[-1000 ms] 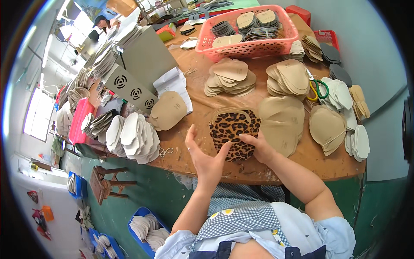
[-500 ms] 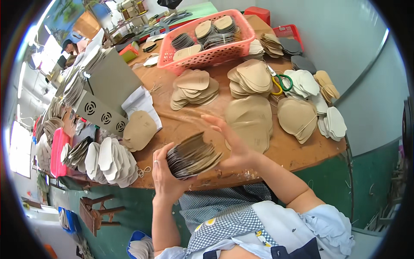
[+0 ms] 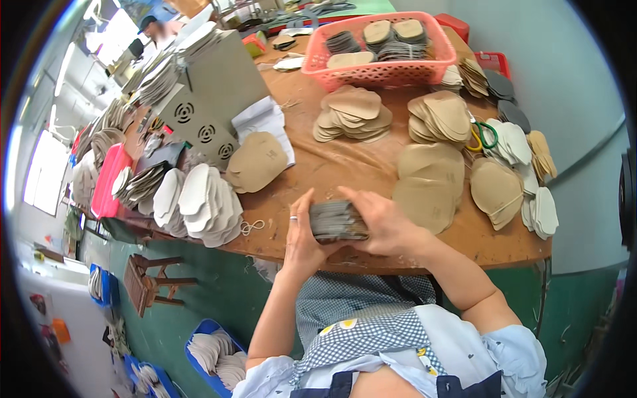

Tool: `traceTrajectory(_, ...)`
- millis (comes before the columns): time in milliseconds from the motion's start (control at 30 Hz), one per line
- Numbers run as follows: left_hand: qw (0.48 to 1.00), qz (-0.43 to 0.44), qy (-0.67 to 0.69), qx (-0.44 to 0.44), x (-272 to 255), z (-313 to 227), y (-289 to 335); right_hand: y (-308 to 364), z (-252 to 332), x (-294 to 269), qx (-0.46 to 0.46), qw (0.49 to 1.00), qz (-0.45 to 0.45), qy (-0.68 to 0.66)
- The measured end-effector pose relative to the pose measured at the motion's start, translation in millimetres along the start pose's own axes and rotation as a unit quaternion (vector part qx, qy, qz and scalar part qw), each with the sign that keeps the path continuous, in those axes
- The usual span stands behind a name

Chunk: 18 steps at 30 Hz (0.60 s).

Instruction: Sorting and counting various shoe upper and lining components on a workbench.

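Observation:
Between my two hands, just above the table's front edge, is a stack of thin grey and tan cut pieces (image 3: 337,221), its layered edges facing up. My left hand (image 3: 304,237) is closed round its left side, a ring on one finger. My right hand (image 3: 385,225) presses on its right side, thumb and fingers wrapped about it. The underside of the stack is hidden by my palms. Right of my hands lie large tan rounded pieces (image 3: 428,189), and a tan piece (image 3: 257,162) rests on white paper to the left.
A pink basket (image 3: 391,74) with bundled pieces stands at the back. Green-and-yellow-handled scissors (image 3: 488,135) lie among the piles at right. White pieces (image 3: 206,205) and a grey metal box (image 3: 215,99) are at left. A wooden stool (image 3: 156,282) stands on the floor.
My right hand has come from open and apart to gripping the stack's right side. The stack has turned so its grey edges face up. My view has shifted left.

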State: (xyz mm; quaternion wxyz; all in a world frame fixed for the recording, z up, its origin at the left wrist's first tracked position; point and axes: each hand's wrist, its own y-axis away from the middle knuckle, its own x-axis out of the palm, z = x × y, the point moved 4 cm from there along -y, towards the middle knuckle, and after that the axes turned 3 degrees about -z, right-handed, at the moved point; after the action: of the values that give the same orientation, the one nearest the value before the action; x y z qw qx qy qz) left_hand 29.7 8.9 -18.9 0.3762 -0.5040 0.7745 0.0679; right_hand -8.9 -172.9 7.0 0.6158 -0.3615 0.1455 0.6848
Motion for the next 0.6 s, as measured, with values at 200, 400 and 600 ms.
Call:
traceTrajectory(200,0.874,0.005,0.465,-0.143,12.0,23.9,7.3,-0.2,-13.1,2.4,0.094,0.891,-0.015,-0.443)
traceTrajectory(400,0.924,-0.111,0.317,-0.185,3.1,12.7,2.0,9.1,-36.1,34.3,0.143,0.928,0.016,-0.344)
traceTrajectory(600,0.985,-0.100,0.140,0.029,-5.9,-10.2,2.9,-6.7,-20.8,-2.3,-0.052,0.976,-0.021,-0.213)
